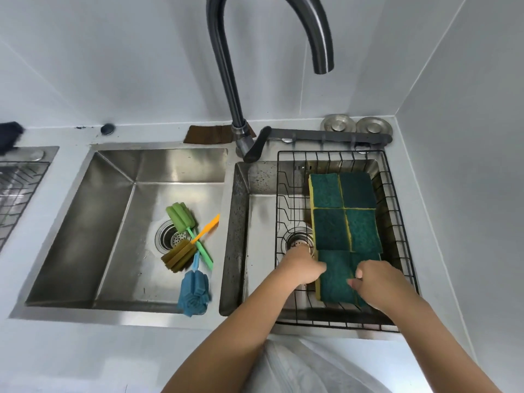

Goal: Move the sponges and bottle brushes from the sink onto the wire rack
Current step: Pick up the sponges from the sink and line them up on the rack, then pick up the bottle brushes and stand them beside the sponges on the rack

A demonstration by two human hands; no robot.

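Several green-topped yellow sponges (pixel 344 211) lie flat in two columns in the black wire rack (pixel 397 211) over the right sink basin. My left hand (pixel 300 268) and my right hand (pixel 380 282) both rest on the nearest sponges (pixel 337 279), fingers curled at their edges. Three bottle brushes lie crossed near the drain of the left sink (pixel 93 222): a green one (pixel 181 215), an olive one with an orange handle (pixel 180 255) and a blue one (pixel 194 290).
A dark curved faucet (pixel 226 80) rises between the basins, its lever (pixel 256 147) by the rack's far left corner. Two metal drain plugs (pixel 355 126) sit behind the rack. Another rack (pixel 17 185) is at the far left.
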